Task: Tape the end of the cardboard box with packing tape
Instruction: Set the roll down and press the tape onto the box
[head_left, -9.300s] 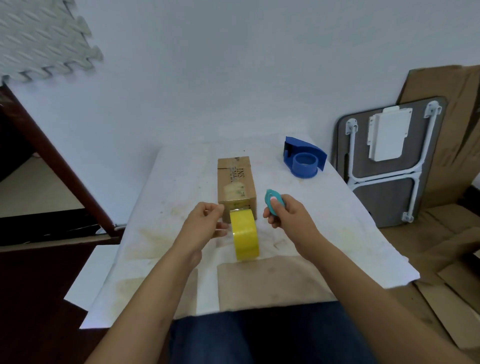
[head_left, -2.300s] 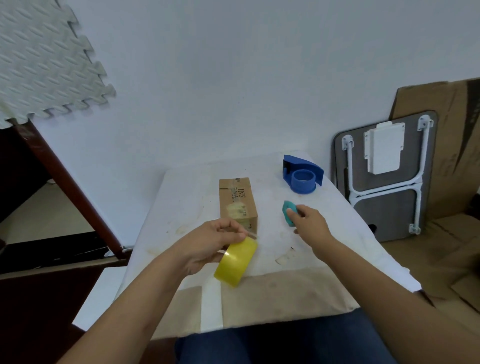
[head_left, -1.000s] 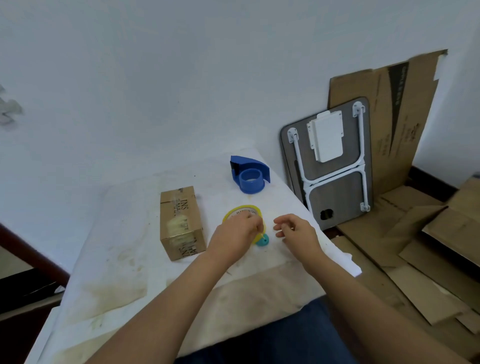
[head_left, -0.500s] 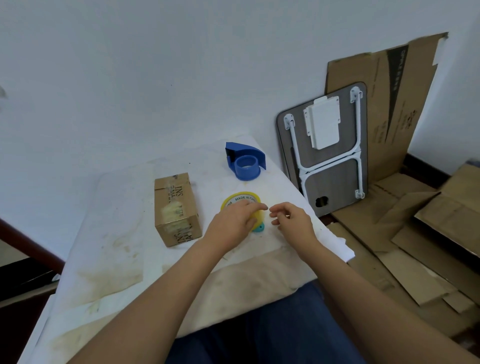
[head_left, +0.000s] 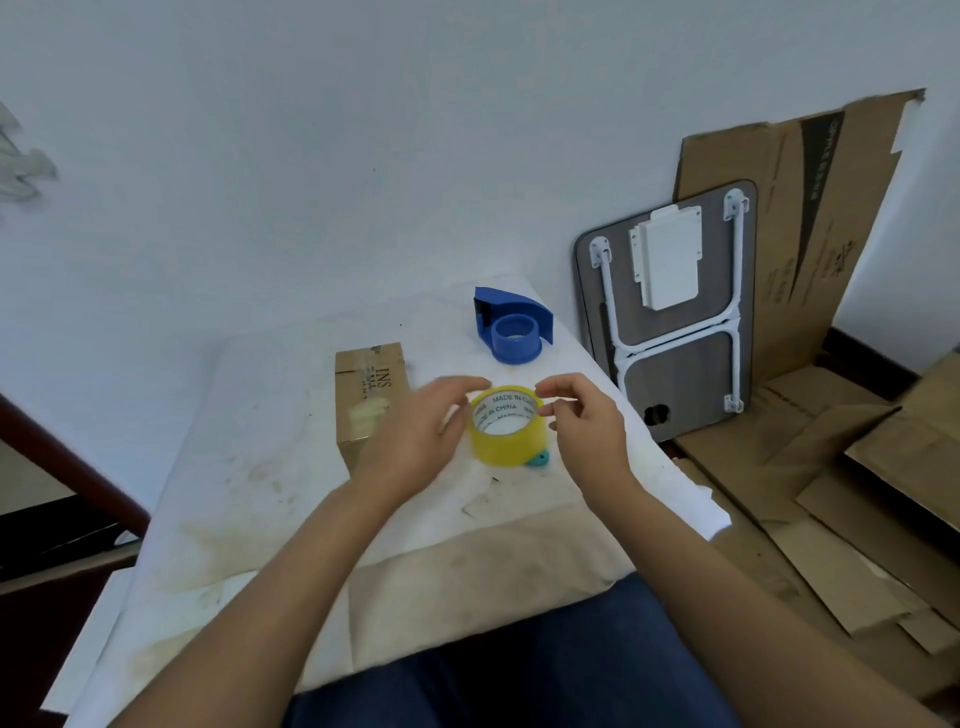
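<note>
A yellow packing tape roll (head_left: 506, 427) lies flat on the white-covered table (head_left: 249, 467), its hole facing up. It rests partly over a small teal cutter (head_left: 538, 460). My left hand (head_left: 418, 439) hovers at the roll's left side with fingers spread and nothing in them. My right hand (head_left: 584, 423) is at the roll's right rim, thumb and forefinger curled close around the edge; whether they pinch it is unclear. The brown cardboard box (head_left: 368, 395) lies to the left of my left hand, with glossy tape on its top and near end.
A blue tape dispenser (head_left: 511, 328) stands at the table's far right. Right of the table, a folded grey table (head_left: 670, 312) leans on the wall in front of a large cardboard sheet (head_left: 810, 218). Flattened cardboard (head_left: 852, 493) covers the floor.
The roll went from my left hand's grip down flat onto the table over the teal cutter, which my right hand had set down. My left hand has lifted off the roll.
</note>
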